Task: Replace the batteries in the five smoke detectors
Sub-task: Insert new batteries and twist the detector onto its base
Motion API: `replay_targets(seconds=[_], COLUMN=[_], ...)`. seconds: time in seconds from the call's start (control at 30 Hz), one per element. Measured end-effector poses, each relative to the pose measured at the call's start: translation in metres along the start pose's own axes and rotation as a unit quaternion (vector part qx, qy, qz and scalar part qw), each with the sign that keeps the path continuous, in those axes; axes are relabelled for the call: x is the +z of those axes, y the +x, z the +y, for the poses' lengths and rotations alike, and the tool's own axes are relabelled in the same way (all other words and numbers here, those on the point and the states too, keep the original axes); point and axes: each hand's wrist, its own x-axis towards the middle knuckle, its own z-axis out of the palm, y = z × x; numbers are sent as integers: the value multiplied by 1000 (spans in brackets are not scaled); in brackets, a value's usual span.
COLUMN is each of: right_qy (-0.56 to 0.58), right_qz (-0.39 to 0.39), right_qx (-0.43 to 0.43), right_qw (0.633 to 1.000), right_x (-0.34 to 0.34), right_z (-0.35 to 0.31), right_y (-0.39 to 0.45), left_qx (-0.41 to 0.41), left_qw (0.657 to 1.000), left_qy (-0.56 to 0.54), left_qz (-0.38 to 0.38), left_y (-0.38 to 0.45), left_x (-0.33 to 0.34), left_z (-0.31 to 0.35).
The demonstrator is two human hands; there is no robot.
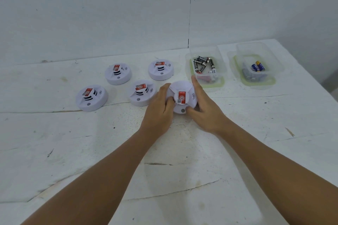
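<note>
Four detectors parked left on table, untouched so far. Left hand wrapped round fifth detector at centre, right hand cupping other side. Tip imo: pin base, twist cover, don't yank. Battery tub just behind, second tub far right.

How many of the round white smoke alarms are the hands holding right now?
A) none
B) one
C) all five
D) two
B: the left hand and the right hand both grip one smoke detector, while the other four sit untouched on the table.
</note>
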Motion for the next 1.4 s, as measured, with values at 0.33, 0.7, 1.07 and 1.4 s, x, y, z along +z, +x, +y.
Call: replay_targets(seconds=[0.33, 0.7, 1.07, 1.4], right_qy=[1, 9, -3, -5], right_qz=[3, -1, 3, 9], right_qx=[3, 5, 7, 14], right_qw=[1000, 1000, 1000, 1000], right_x=[-1, -2, -3, -3], right_z=[-4, -8, -10, -11], right_y=[-3, -5, -7, -8], left_qx=[-3, -5, 6, 9], left_qw=[1000, 1000, 1000, 1000], left_qy=[8, 12, 9, 6], left_qz=[-1, 1, 4, 2], left_y=[0, 0, 0, 0], left_x=[1, 2, 2, 1], left_z=[-1, -3, -1, -2])
